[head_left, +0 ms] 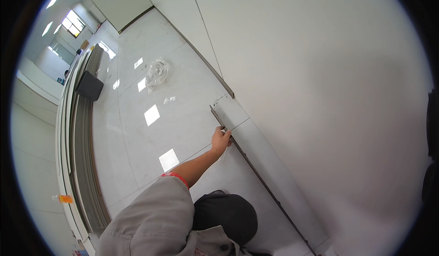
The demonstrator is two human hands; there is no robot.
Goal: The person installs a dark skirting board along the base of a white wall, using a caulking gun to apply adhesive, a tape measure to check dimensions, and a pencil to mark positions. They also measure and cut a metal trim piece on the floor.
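My left hand (pixel 222 138) reaches forward from a grey sleeve with a red cuff edge, its fingers closed around a long, thin dark strip (pixel 263 181), which looks like skirting trim. The strip runs from just past my hand down to the lower right, a little apart from the white wall (pixel 329 118). Small dark bumps show along its length. Beyond its far end, a similar dark skirting strip (pixel 201 57) runs along the foot of the wall. My right hand is out of view.
A crumpled clear plastic bag (pixel 157 71) lies on the glossy tiled floor (pixel 137 157). Along the left side is a stack of long panels (pixel 87 141), with a dark grey bin (pixel 90 86) against it. My dark-trousered knee (pixel 226 219) is beside the strip.
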